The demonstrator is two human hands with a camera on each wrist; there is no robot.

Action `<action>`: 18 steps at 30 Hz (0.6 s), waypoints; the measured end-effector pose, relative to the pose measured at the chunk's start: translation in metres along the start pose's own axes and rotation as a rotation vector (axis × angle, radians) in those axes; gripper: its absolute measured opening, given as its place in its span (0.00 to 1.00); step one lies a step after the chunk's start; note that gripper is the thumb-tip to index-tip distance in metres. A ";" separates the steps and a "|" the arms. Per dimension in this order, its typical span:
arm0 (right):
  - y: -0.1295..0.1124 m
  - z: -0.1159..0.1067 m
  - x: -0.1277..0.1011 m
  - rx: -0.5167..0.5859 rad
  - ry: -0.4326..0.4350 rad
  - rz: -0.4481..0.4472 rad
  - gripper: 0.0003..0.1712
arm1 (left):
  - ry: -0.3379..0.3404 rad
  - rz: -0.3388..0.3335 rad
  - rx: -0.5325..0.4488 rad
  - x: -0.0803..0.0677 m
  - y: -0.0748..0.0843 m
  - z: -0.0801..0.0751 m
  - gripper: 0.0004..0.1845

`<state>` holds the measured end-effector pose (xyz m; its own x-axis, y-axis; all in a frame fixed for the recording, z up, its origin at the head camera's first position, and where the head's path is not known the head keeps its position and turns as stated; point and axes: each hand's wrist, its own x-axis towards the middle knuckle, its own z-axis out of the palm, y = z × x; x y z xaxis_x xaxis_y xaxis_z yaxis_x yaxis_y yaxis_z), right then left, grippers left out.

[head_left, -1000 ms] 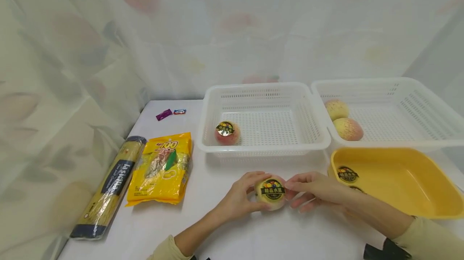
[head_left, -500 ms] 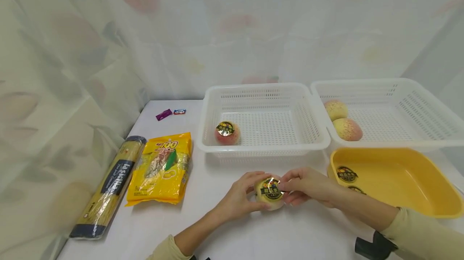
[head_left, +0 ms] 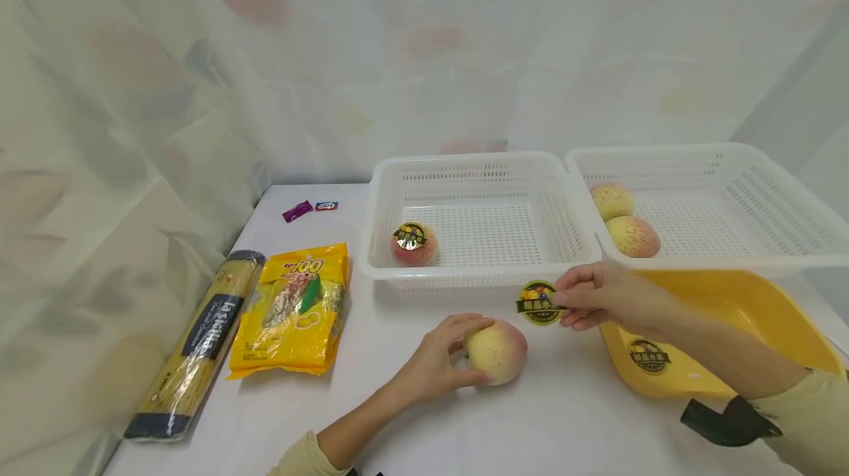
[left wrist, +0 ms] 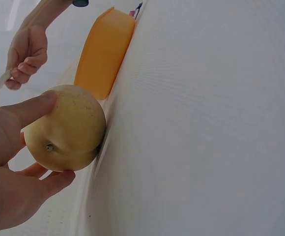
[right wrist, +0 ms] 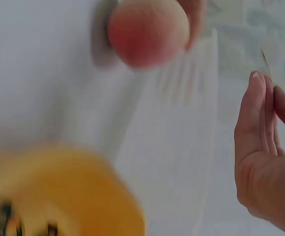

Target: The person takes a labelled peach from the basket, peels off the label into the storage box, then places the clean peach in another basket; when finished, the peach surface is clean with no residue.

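On the white table a yellow-and-pink peach (head_left: 499,352) is held by my left hand (head_left: 434,362), thumb and fingers around its left side. In the left wrist view the stem end of the peach (left wrist: 66,130) faces the camera, between thumb and fingertips. Its top bears no label in the head view. My right hand (head_left: 610,298) pinches a round black-and-gold fruit sticker (head_left: 539,303) by its edge, up and to the right of the peach. The right wrist view shows that sticker edge-on as a thin sliver (right wrist: 266,60) at the fingertips of the right hand (right wrist: 268,157).
A white basket (head_left: 484,271) behind holds one stickered peach (head_left: 414,245). Another white basket (head_left: 716,262) at right holds two plain peaches (head_left: 632,236). The yellow bin (head_left: 716,292) has stickers (head_left: 648,356) inside. Spaghetti (head_left: 205,336), a yellow candy bag (head_left: 292,310) and two small wrapped sweets (head_left: 297,211) lie left.
My right hand has lifted the sticker off the peach and moved it up and right. The left hand keeps its hold on the peach in the same place.
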<state>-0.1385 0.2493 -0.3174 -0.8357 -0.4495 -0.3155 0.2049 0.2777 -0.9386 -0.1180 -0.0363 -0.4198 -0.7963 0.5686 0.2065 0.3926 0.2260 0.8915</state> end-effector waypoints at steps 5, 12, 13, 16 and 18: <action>0.011 -0.054 -0.019 -0.001 0.038 -0.017 0.05 | 0.000 -0.026 -0.008 0.000 0.002 0.000 0.37; 0.059 -0.119 -0.044 -0.077 0.033 0.099 0.09 | 0.000 -0.028 -0.023 -0.001 -0.001 0.001 0.37; 0.067 -0.126 -0.047 -0.098 0.039 0.120 0.10 | -0.001 -0.028 -0.027 -0.001 -0.001 0.001 0.37; 0.087 -0.144 -0.054 -0.139 0.050 0.161 0.14 | 0.001 -0.027 -0.037 -0.001 -0.003 0.001 0.36; 0.099 -0.154 -0.057 -0.132 0.056 0.187 0.17 | 0.003 -0.028 -0.039 -0.001 -0.004 0.001 0.36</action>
<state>-0.1490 0.4332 -0.3707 -0.8170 -0.3331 -0.4707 0.2938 0.4620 -0.8368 -0.1181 -0.0370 -0.4238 -0.8083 0.5599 0.1822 0.3518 0.2111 0.9120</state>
